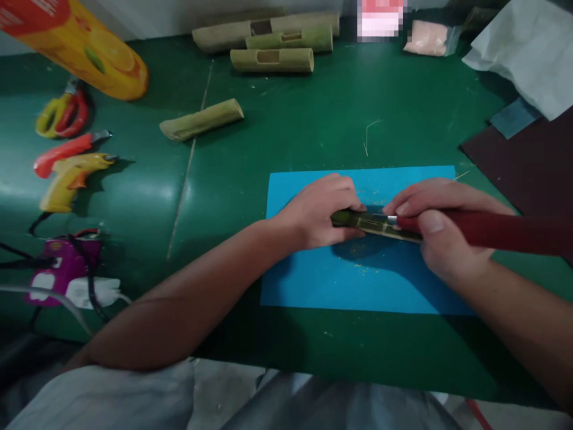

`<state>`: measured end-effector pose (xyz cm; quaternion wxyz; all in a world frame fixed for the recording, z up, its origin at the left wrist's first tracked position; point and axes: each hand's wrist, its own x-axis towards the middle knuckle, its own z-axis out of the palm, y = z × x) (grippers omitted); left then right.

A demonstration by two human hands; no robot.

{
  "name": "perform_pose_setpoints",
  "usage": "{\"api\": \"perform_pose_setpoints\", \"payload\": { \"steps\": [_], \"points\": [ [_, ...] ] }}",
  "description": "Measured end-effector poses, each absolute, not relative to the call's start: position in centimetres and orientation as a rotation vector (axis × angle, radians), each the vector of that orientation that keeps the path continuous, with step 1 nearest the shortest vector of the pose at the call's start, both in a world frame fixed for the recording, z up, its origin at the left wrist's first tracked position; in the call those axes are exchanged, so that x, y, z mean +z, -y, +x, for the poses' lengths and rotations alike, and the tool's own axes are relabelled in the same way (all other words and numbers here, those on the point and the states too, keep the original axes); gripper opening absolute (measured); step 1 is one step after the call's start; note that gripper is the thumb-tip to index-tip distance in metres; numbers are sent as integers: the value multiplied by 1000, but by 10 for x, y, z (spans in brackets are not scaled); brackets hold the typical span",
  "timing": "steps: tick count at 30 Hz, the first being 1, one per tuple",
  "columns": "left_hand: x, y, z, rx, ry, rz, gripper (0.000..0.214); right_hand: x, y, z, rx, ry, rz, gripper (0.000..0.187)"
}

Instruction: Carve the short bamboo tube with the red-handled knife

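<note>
My left hand (326,209) is closed around the left end of a bamboo tube (373,224), pressing it between thumb and fingers over a blue sheet (304,280). A pale rectangular outline shows on the tube's upper face. My right hand (447,221) grips a long red-handled tool (501,230). Its narrow metal front end lies over the tube, just right of my left fingertips; the exact tool kind and its contact with the bamboo are unclear. Fine shavings are scattered on the sheet around the tube. The right fingers hide the tube's right end.
Several cut bamboo tubes (273,61) lie at the back, and a loose bamboo piece (201,120) sits nearer. Scissors (63,113), a red cutter (65,155), a yellow glue gun (74,179) and a corded purple power strip (67,269) are left. Dark sheets (528,161) lie right.
</note>
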<state>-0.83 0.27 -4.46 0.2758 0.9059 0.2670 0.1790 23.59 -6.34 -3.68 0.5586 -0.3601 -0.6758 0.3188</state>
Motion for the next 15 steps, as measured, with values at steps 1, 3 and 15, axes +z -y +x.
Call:
{"api": "perform_pose_setpoints", "payload": {
  "steps": [1,3,15],
  "points": [
    [-44,-3,-8,476,-713,2440,21,-36,63,235,739,1609,-816,13],
    [-44,-3,-9,467,-711,2455,23,-32,61,233,729,1654,-780,6],
    [-45,-3,-8,512,-692,2468,27,-29,59,233,757,1692,-873,9]
  ]
}}
